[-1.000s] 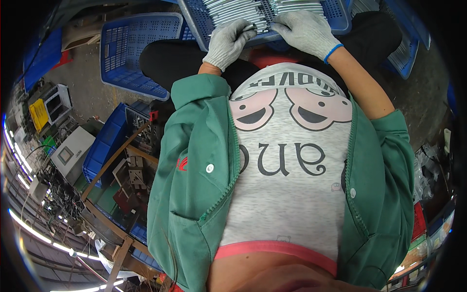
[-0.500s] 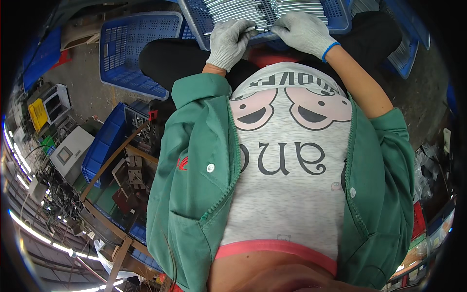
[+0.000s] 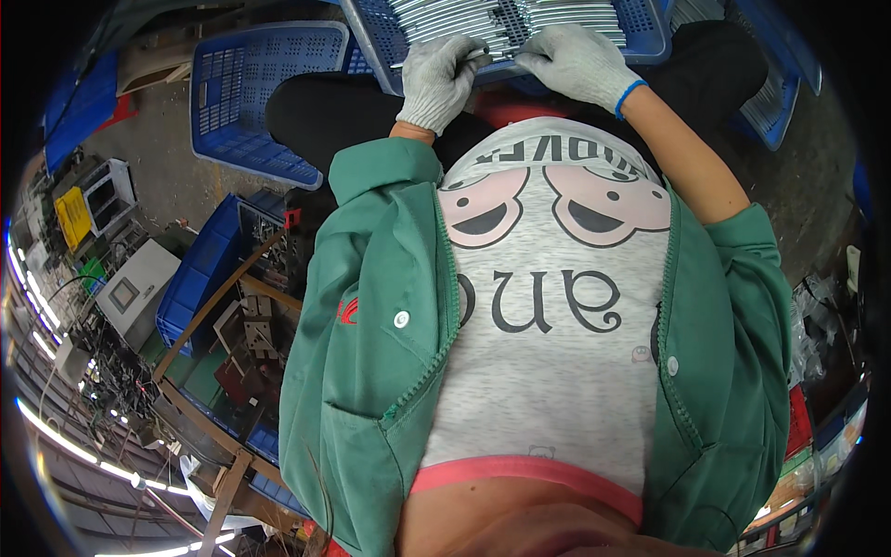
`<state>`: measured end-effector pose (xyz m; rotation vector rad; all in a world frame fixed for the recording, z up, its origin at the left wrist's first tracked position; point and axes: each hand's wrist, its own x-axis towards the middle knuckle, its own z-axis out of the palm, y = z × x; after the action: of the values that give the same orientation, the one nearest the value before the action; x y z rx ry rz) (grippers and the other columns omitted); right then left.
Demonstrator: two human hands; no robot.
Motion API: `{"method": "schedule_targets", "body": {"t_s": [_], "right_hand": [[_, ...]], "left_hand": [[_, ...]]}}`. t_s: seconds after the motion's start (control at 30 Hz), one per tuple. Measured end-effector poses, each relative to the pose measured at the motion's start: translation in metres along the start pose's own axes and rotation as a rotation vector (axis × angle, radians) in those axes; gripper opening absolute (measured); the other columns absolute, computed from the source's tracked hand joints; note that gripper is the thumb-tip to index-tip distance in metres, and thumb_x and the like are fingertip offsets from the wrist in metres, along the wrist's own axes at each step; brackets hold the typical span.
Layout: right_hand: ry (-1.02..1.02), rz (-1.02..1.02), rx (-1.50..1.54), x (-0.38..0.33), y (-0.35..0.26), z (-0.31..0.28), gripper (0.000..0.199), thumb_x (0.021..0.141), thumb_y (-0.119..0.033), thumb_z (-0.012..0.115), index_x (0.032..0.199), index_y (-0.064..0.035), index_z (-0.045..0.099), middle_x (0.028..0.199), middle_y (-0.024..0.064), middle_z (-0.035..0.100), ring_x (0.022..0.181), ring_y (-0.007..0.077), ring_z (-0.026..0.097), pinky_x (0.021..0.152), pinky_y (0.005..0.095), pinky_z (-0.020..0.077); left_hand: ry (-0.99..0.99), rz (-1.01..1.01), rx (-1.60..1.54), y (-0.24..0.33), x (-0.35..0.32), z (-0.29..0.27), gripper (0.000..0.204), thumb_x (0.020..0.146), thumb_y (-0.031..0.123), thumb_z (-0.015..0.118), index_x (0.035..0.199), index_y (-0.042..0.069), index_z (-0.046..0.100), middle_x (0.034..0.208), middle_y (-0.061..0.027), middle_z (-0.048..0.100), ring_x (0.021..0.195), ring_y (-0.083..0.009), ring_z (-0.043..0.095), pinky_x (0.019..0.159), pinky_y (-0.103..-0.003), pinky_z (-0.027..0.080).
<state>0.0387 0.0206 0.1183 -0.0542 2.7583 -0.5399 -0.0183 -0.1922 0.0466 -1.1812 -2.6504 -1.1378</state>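
Both hands wear pale knitted work gloves and are at the near side of a blue plastic crate (image 3: 650,48) at the top of the view. My left hand (image 3: 436,84) is closed in a pinch on a slim metal rod (image 3: 480,54), whose end shows at the fingertips. Opposite it, my right hand (image 3: 583,65) is over the crate's near edge, fingers bent together and thumb toward the left hand. What those fingers hold, if anything, is hidden. Shiny metal rods (image 3: 455,20) lie side by side in the crate in two groups.
A second blue crate (image 3: 255,153) stands on the floor to the left. More crates with rods (image 3: 768,107) are at the far right. Lower left are a wooden frame (image 3: 223,306), a blue bin (image 3: 198,278) and a pale metal box (image 3: 137,290). My knees flank the crate in front.
The short length of rod seen between my hands shows less now. My right fingertips have shifted slightly left, and my left hand has barely moved.
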Motion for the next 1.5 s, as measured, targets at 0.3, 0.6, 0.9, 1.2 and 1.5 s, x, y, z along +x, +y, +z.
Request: {"method": "schedule_targets", "body": {"t_s": [0.3,0.6,0.9,1.2,1.5], "right_hand": [[0.017,0.070,0.158,0.009,0.009,0.002,0.040,0.094,-0.042,0.057,0.107,-0.0103,0.076,0.090,0.0093,0.075,0.075,0.0319,0.070,0.071,0.0393,0.0552],[0.134,0.049,-0.029,0.004,0.015,0.011,0.040,0.094,-0.044,0.057,0.110,-0.0126,0.076,0.094,0.0085,0.076,0.077,0.0309,0.070,0.073,0.0387,0.0559],[0.096,0.005,0.006,-0.002,0.005,-0.001,0.038,0.094,-0.042,0.057,0.108,-0.0134,0.076,0.094,0.0072,0.076,0.078,0.0314,0.070,0.072,0.0393,0.0556],[0.096,-0.065,-0.085,-0.002,0.001,-0.002,0.035,0.094,-0.041,0.057,0.104,-0.0130,0.076,0.092,0.0075,0.076,0.077,0.0309,0.070,0.070,0.0395,0.0552],[0.048,-0.037,-0.083,0.001,0.000,0.003,0.035,0.093,-0.040,0.058,0.100,-0.0115,0.076,0.090,0.0075,0.075,0.075,0.0312,0.069,0.069,0.0402,0.0548]], "left_hand": [[-0.024,-0.012,0.146,-0.012,0.003,0.008,0.014,0.084,0.017,0.073,0.098,0.012,0.072,0.073,-0.0016,0.069,0.060,-0.0224,0.061,0.061,-0.035,0.048],[-0.202,-0.137,0.397,-0.032,-0.002,0.021,0.019,0.090,0.027,0.069,0.103,0.014,0.071,0.084,-0.0042,0.072,0.071,-0.0279,0.068,0.063,-0.040,0.049],[-0.254,-0.115,0.077,-0.005,0.002,-0.006,0.015,0.093,0.021,0.066,0.103,0.011,0.070,0.089,-0.0052,0.073,0.072,-0.0255,0.066,0.069,-0.035,0.051],[-0.213,-0.196,-0.179,0.001,0.001,-0.007,0.013,0.090,0.015,0.068,0.100,0.008,0.071,0.084,-0.0041,0.073,0.070,-0.0202,0.065,0.069,-0.031,0.050],[-0.142,-0.121,-0.134,0.003,0.000,-0.005,0.012,0.086,0.013,0.071,0.097,0.010,0.073,0.085,-0.0031,0.073,0.070,-0.0206,0.064,0.071,-0.032,0.050]]}}
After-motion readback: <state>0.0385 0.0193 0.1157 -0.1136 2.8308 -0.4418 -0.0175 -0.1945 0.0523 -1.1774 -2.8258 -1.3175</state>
